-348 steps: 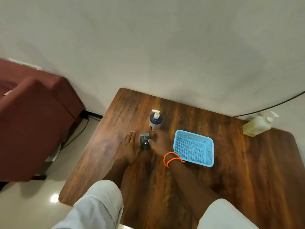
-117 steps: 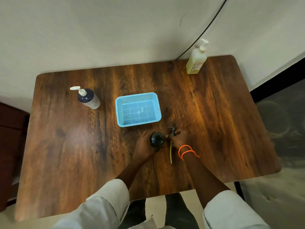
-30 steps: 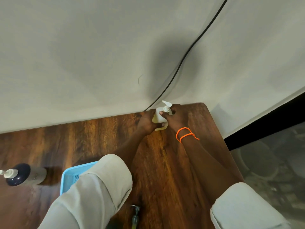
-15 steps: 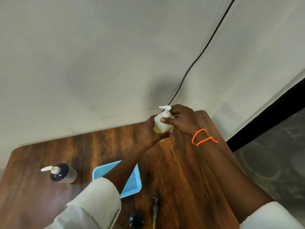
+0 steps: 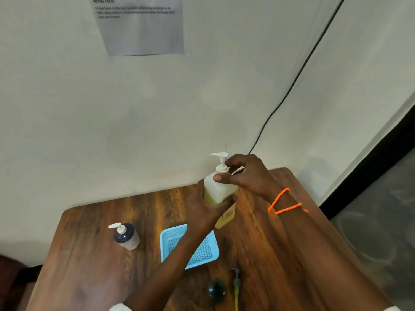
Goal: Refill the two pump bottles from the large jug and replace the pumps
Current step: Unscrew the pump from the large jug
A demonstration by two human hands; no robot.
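The large jug [image 5: 219,187], a pale bottle of yellow liquid with a white pump on top, is lifted above the far side of the wooden table [image 5: 265,248]. My left hand [image 5: 207,208] grips its body from the front. My right hand [image 5: 243,175] holds its neck, fingers curled at the pump collar. Near the table's front stands a small dark bottle [image 5: 216,290] with no pump. Its removed pump [image 5: 236,287], with a yellowish tube, lies on the table just to its right. A second dark pump bottle [image 5: 125,236] with a white pump stands at the left.
A light blue plastic basket [image 5: 173,241] sits mid-table, partly behind my left forearm. A black cable [image 5: 296,77] runs down the wall behind the table. A printed sheet [image 5: 139,25] is stuck high on the wall.
Both hands have raised the jug off the table's far right corner and brought it nearer. The camera tilted, so the open bottle and its pump show at the bottom.
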